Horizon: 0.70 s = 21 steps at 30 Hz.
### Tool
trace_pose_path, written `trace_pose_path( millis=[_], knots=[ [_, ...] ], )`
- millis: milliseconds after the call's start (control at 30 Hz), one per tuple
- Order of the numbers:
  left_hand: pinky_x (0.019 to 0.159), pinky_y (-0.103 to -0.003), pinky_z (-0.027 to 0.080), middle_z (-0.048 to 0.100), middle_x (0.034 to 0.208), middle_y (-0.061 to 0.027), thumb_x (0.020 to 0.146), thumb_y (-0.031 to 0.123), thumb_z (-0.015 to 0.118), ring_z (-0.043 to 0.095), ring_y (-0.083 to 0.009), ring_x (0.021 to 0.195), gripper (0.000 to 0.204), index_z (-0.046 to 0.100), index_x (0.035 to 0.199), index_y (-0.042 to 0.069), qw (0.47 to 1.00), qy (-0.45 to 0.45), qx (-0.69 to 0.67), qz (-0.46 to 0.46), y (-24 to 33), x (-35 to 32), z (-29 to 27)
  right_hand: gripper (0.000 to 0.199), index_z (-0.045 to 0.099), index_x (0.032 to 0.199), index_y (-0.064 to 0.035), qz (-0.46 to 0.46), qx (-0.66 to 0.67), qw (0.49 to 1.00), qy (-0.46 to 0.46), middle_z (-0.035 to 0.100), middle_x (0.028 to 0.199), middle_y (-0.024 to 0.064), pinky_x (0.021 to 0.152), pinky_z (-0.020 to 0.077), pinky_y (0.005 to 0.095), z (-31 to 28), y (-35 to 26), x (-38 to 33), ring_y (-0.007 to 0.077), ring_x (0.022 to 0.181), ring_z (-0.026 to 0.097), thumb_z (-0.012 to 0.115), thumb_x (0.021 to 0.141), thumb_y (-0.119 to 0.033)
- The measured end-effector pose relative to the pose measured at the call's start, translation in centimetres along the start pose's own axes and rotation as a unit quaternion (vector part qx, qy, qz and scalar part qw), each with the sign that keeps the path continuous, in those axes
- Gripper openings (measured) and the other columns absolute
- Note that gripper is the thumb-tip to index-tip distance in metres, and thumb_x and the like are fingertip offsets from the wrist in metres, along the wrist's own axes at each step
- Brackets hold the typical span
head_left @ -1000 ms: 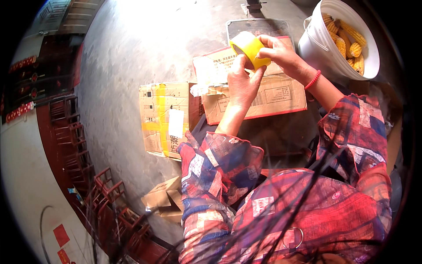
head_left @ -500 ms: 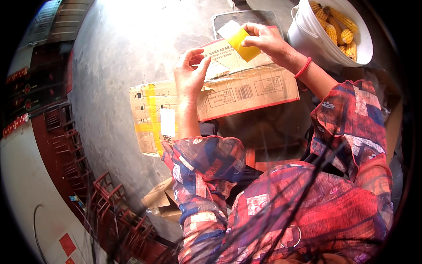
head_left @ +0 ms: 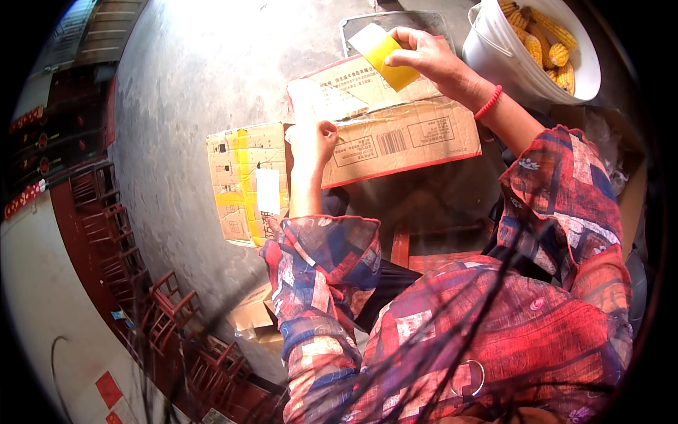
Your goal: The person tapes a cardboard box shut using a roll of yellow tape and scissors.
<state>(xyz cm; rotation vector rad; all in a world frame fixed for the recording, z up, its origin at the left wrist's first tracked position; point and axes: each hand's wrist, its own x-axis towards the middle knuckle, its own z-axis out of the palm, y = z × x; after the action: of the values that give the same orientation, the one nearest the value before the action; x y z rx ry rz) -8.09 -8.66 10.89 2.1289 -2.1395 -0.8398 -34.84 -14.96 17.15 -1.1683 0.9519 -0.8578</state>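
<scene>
My right hand point(head_left: 427, 60) pinches a yellow piece with a pale, whitish end point(head_left: 392, 62) between thumb and fingers, above the far side of a cardboard box. I cannot make out what kind of thing it is. The brown cardboard box point(head_left: 395, 141) has red edges, a printed barcode and a ragged, torn-looking strip along its top. At its left end is my left hand point(head_left: 314, 148), closed with its fingers curled in. Whether those fingers grip the box's edge or something small is hidden. Bright light washes out part of the box beside them.
Left of the box stands another carton point(head_left: 229, 184) with yellow tape and a white label. A white bucket of corn cobs point(head_left: 487, 42) is at the far right. Small red-brown stools point(head_left: 169, 304) line the left wall, and an opened carton point(head_left: 254, 314) lies lower left.
My left hand has dropped nearer, down to the box's left end, and its fingers have curled in. My right hand has risen slightly, still holding the yellow piece.
</scene>
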Motion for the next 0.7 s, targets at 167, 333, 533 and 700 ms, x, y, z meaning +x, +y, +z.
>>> trace_pose_path(
  millis=[167, 333, 533, 700],
  knots=[
    [0.078, -0.037, 0.048, 0.064, 0.093, -0.0119, 0.070, 0.027, 0.066, 0.061, -0.0261, 0.090, 0.034, 0.064, 0.102, 0.016, 0.998, -0.046, 0.042, 0.002, -0.6, -0.8, 0.8, 0.031, 0.052, 0.101, 0.0008, -0.013, 0.005, 1.000, -0.005, 0.056, 0.093, 0.0041, 0.079, 0.0415, 0.0244, -0.1, -0.7, -0.1, 0.0103, 0.086, 0.053, 0.057, 0.076, -0.016],
    [0.081, -0.037, 0.047, 0.062, 0.095, -0.0132, 0.069, 0.028, 0.067, 0.059, -0.0263, 0.092, 0.035, 0.065, 0.101, 0.015, 0.998, -0.048, 0.042, -0.015, 0.4, -0.5, 1.0, 0.031, 0.052, 0.101, 0.0009, 0.004, 0.020, 1.000, 0.014, 0.056, 0.092, 0.0040, 0.079, 0.0415, 0.0243, -0.4, -0.8, -0.2, 0.0105, 0.085, 0.053, 0.056, 0.075, -0.015],
    [0.085, -0.039, 0.044, 0.053, 0.106, -0.0162, 0.065, 0.027, 0.068, 0.051, -0.0313, 0.101, 0.033, 0.066, 0.092, 0.009, 0.997, -0.014, 0.044, 0.067, 1.7, -0.7, 2.3, 0.030, 0.053, 0.100, 0.0003, 0.008, 0.003, 1.000, 0.022, 0.056, 0.089, 0.0035, 0.077, 0.0421, 0.0244, -0.4, -0.6, 0.0, 0.0104, 0.083, 0.053, 0.055, 0.074, -0.015],
    [0.085, -0.040, 0.044, 0.052, 0.106, -0.0164, 0.066, 0.026, 0.066, 0.051, -0.0321, 0.101, 0.035, 0.062, 0.094, 0.005, 0.996, -0.043, 0.041, 0.066, 2.5, -0.8, 2.2, 0.029, 0.053, 0.099, 0.0001, 0.002, 0.016, 1.000, 0.005, 0.056, 0.088, 0.0031, 0.077, 0.0422, 0.0240, -0.7, -0.7, 0.0, 0.0100, 0.081, 0.053, 0.055, 0.075, -0.015]
  ],
)
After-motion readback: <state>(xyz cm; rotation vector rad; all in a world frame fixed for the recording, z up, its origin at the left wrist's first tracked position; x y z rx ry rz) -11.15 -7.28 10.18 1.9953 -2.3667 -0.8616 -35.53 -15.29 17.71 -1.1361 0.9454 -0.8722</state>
